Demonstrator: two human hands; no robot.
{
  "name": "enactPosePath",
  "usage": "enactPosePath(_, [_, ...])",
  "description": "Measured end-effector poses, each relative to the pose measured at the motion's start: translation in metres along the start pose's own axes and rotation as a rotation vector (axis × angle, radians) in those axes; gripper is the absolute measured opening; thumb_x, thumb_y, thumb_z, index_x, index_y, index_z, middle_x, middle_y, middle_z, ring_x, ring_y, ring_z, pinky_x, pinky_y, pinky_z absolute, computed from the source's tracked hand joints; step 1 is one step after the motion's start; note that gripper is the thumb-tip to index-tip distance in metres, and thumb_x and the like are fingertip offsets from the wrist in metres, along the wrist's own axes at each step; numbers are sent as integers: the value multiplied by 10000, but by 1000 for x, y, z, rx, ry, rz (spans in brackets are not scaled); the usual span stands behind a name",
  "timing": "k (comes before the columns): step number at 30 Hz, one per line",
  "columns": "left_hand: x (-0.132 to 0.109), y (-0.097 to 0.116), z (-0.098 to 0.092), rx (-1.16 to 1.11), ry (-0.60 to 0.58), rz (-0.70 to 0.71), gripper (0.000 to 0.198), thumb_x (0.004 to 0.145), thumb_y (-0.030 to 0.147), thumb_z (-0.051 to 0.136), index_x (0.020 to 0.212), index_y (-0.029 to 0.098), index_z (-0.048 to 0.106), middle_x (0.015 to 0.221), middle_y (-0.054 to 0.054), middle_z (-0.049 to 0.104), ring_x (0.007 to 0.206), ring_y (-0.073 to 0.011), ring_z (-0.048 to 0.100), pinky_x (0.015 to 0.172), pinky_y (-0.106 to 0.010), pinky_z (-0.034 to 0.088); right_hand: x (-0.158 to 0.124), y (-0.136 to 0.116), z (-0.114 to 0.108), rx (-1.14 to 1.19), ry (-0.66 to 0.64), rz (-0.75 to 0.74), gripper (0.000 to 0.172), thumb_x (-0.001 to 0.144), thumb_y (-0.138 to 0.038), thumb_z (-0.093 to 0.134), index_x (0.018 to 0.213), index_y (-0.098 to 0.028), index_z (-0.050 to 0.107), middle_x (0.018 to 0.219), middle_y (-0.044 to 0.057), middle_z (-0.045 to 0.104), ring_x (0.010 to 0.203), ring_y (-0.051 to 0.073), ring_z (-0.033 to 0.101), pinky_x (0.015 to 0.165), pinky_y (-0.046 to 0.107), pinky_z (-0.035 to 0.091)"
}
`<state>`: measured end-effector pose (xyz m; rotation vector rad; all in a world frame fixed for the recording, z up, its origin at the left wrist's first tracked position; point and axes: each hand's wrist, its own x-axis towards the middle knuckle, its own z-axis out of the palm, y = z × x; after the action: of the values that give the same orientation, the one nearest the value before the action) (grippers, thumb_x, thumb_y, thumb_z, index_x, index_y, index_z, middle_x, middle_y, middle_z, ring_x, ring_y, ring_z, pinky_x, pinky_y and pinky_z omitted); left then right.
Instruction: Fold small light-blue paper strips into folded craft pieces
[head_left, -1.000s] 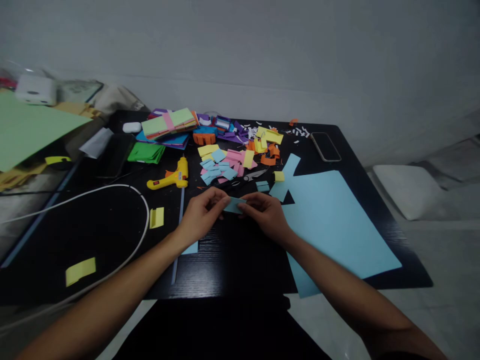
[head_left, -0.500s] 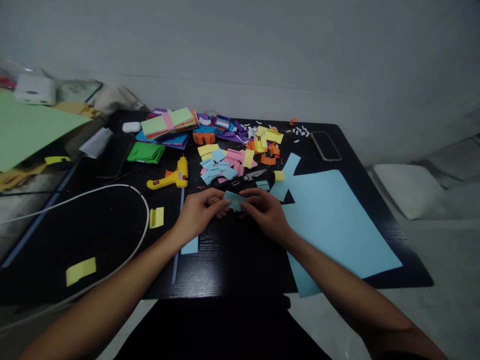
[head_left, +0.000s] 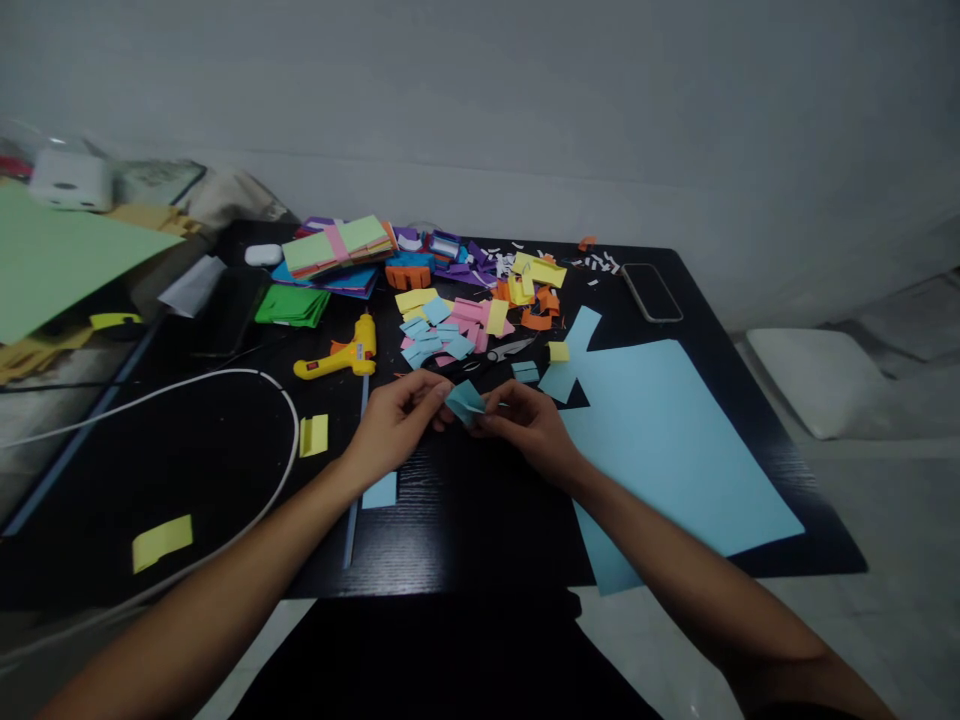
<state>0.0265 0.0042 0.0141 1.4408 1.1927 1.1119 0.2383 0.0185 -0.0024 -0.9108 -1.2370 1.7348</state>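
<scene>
Between my two hands is a small piece of blue paper [head_left: 465,400] with a crease across it, held above the black table. My left hand [head_left: 401,420] pinches its left edge between thumb and fingers. On the other side, my right hand [head_left: 529,420] grips the right end, its fingertips partly hiding the paper. Just beyond lie scissors [head_left: 510,350] and a pile of small blue paper pieces [head_left: 431,340]. A flat blue paper rectangle [head_left: 380,491] rests below my left wrist. Large blue sheets [head_left: 667,450] spread out under and beside my right forearm.
A yellow glue gun [head_left: 341,357] lies left of my hands. Yellow folded pieces [head_left: 313,435] and a white cable [head_left: 281,400] are further left. Stacked coloured paper [head_left: 341,245] sits at the back, with scraps beside it. A phone [head_left: 652,292] lies at the back right.
The blue paper has tilted and now shows a bend toward its right end. My right fingers have shifted slightly on it; the things on the table have stayed put.
</scene>
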Motion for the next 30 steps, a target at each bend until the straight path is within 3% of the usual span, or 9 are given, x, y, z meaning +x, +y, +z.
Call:
enactPosePath(6, [6, 1, -6, -134, -80, -99, 223, 926, 384, 688, 943, 165, 724, 727, -35, 721, 623, -154, 690, 585, -272, 596, -1, -3, -1, 43, -64, 45, 324, 741, -364, 924, 847, -207, 661, 951, 12, 720, 887, 186, 742, 856, 401, 678])
enactPosePath(15, [7, 1, -10, -210, -70, -149, 270, 866, 359, 747, 1021, 140, 716, 769, -36, 735, 613, -150, 688, 578, -275, 596, 0, -7, -3, 113, -81, 102, 315, 721, -329, 941, 836, -206, 674, 1062, 17, 729, 966, 180, 729, 886, 384, 666])
enactPosePath(22, [-1, -6, -1, -51, 29, -23, 218, 861, 266, 728, 1044, 181, 648, 876, -25, 727, 760, -148, 697, 675, -255, 548, -1, -4, -4, 114, -111, 116, 222, 711, -245, 913, 797, -200, 714, 1114, 22, 717, 958, 177, 708, 967, 382, 594])
enactPosePath(27, [-6, -7, 2, 63, -39, 37, 133, 883, 255, 695, 983, 201, 626, 833, 2, 677, 667, -119, 603, 605, -231, 465, -1, -6, -1, 144, -111, 147, 230, 742, -342, 881, 772, -189, 712, 1118, 47, 710, 999, 201, 690, 957, 382, 589])
enactPosePath(30, [-5, -6, 1, 118, -59, 75, 75, 887, 248, 695, 926, 193, 661, 795, 9, 658, 637, -109, 565, 605, -233, 447, 0, -5, 1, 53, -72, 145, 269, 792, -405, 859, 783, -194, 692, 1003, 21, 698, 898, 166, 675, 895, 338, 590])
